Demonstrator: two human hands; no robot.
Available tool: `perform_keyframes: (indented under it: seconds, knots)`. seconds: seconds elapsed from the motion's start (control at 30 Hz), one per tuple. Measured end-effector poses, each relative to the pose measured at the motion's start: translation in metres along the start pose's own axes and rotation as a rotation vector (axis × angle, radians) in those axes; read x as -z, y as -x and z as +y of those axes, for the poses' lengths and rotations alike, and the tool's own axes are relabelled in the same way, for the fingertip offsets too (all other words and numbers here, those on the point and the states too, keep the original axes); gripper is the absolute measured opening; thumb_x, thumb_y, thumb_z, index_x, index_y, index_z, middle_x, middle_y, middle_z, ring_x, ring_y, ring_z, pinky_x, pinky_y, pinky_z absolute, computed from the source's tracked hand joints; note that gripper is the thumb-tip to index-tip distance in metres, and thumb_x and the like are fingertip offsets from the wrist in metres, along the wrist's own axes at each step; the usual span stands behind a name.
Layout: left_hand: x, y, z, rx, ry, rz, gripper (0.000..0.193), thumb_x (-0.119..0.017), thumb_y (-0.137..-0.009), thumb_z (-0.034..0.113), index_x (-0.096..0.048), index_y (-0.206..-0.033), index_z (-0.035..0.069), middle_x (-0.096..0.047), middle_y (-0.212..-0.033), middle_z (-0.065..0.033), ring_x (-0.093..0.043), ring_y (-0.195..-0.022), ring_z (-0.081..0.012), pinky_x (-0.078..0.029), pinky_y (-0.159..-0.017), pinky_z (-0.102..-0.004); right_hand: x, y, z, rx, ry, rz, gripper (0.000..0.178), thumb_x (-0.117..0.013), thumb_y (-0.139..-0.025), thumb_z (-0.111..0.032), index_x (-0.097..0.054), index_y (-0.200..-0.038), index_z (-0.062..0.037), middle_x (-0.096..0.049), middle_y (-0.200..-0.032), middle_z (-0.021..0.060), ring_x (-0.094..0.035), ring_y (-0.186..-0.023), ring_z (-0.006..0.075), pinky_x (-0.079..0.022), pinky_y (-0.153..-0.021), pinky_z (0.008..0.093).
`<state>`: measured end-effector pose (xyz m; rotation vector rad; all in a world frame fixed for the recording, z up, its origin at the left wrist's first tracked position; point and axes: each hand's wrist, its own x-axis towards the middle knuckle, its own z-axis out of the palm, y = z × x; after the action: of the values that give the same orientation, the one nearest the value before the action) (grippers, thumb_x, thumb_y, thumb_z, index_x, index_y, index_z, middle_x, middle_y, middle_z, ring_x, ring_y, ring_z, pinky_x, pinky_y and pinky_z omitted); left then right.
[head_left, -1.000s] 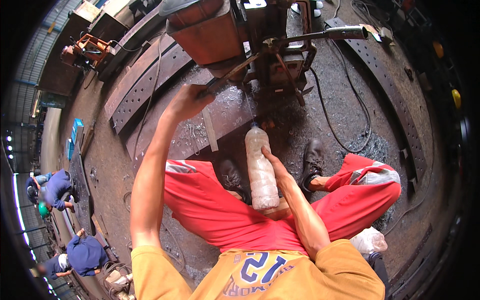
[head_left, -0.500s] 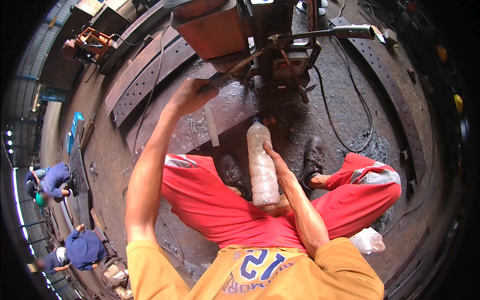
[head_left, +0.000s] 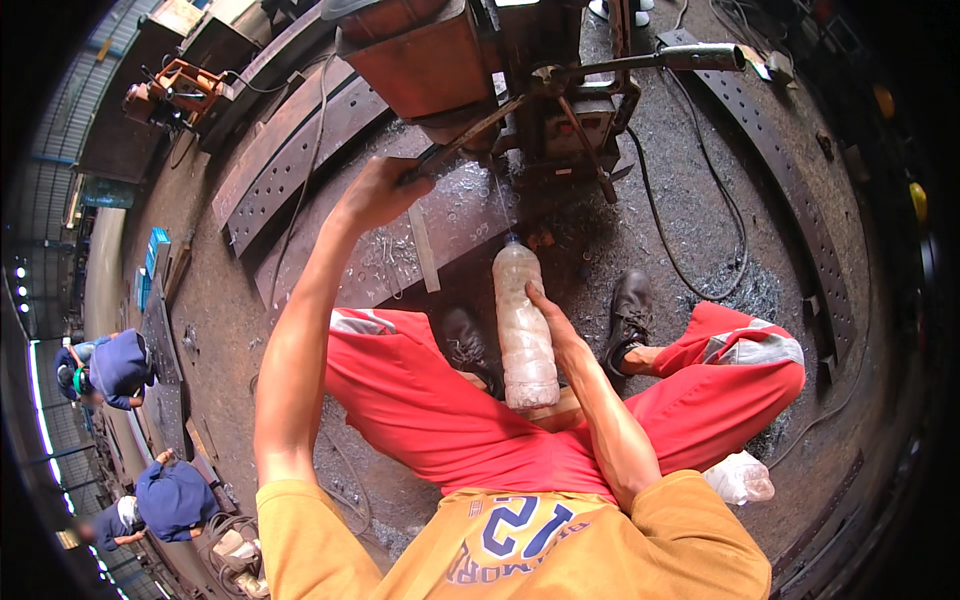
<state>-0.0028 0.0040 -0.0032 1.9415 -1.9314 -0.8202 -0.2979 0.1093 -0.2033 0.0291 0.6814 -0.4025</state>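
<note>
My left hand [head_left: 378, 192] is wrapped round the end of a lever handle [head_left: 468, 138] on an orange and dark drilling machine [head_left: 410, 62]. My right hand [head_left: 552, 318] grips a clouded plastic bottle [head_left: 520, 270] from its right side, above my lap, its capped neck tilted away from me toward the machine. From the cap a thin stream of liquid [head_left: 504, 200] runs to the machine's underside. Beneath the machine lies a dark steel plate [head_left: 345, 262] strewn with metal shavings. The cutting point itself is hard to make out.
A second clouded bottle [head_left: 740, 479] lies right of my lap. Perforated steel beams [head_left: 770, 135] flank the machine, and a black cable [head_left: 700, 298] loops on the floor at right. At far left, people in dark blue clothes [head_left: 175, 498] bend over work near another orange machine [head_left: 180, 88].
Both my hands keep their grips, and the liquid stream still runs. At far left, one person in blue has shifted posture.
</note>
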Motion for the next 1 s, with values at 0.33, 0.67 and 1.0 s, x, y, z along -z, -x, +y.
perform_keyframes:
  seconds: [0.33, 0.67, 1.0]
  knots:
    - [-0.001, 0.0, 0.0, -0.019, -0.033, 0.016, 0.031, -0.066, -0.088, 0.028, -0.071, -0.1, 0.0, -0.054, -0.061, -0.0082, -0.047, -0.06, -0.0125, -0.043, -0.059, -0.0349, 0.008, -0.005, -0.002, -0.018, -0.011, -0.049, 0.058, -0.068, -0.088, -0.057, -0.062, -0.113, -0.005, -0.069, -0.088, 0.0084, -0.07, -0.072, 0.0226, -0.06, -0.067, 0.0396]
    - [0.001, -0.002, 0.002, 0.005, -0.065, -0.016, 0.036, -0.067, -0.086, 0.033, -0.071, -0.1, 0.0, -0.062, -0.067, -0.0165, -0.059, -0.061, -0.0227, -0.047, -0.064, -0.0403, 0.014, -0.009, 0.001, 0.001, 0.015, -0.046, 0.058, -0.068, -0.089, -0.056, -0.061, -0.113, -0.0044, -0.069, -0.088, 0.0085, -0.07, -0.073, 0.0226, -0.06, -0.068, 0.0397]
    - [-0.002, 0.001, -0.004, -0.07, -0.021, 0.03, 0.029, -0.065, -0.088, 0.027, -0.071, -0.095, -0.001, -0.053, -0.06, -0.0076, -0.046, -0.058, -0.0125, -0.041, -0.056, -0.0355, 0.011, -0.007, 0.003, 0.001, 0.02, -0.007, 0.057, -0.068, -0.088, -0.056, -0.062, -0.113, -0.0051, -0.069, -0.09, 0.0085, -0.07, -0.074, 0.0226, -0.06, -0.069, 0.039]
